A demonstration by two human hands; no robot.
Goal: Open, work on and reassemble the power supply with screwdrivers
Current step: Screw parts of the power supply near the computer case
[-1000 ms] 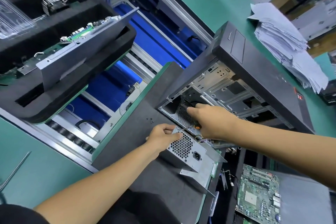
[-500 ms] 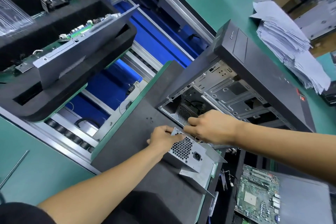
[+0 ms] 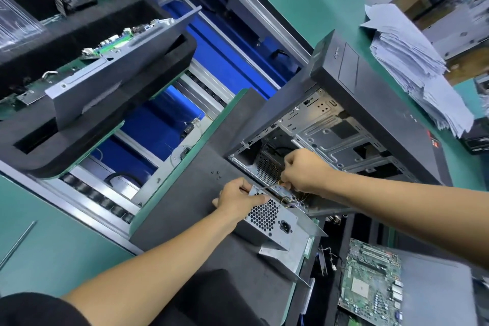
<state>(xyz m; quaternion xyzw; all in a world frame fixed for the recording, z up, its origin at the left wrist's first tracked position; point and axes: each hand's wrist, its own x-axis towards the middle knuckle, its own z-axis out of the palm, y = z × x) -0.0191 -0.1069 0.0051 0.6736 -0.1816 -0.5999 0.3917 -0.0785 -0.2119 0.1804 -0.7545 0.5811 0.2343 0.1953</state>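
Observation:
A grey metal power supply (image 3: 275, 225) with a honeycomb vent and a mains socket lies on the dark mat (image 3: 190, 201), just in front of the open black computer case (image 3: 370, 103). My left hand (image 3: 238, 197) grips its upper left corner. My right hand (image 3: 304, 174) is curled round a screwdriver (image 3: 267, 186), whose thin shaft slants down to the unit's top edge near my left fingers. Coloured wires (image 3: 293, 200) trail from the unit into the case.
Three small screws (image 3: 215, 174) lie on the mat left of the case. A motherboard (image 3: 370, 288) sits at lower right, a paper stack (image 3: 418, 66) at upper right. A black foam tray (image 3: 79, 66) with boards rides the conveyor at left.
My right hand has drawn back out of the case and lowered the screwdriver tip to the power supply's top edge. My left hand keeps its hold on the unit.

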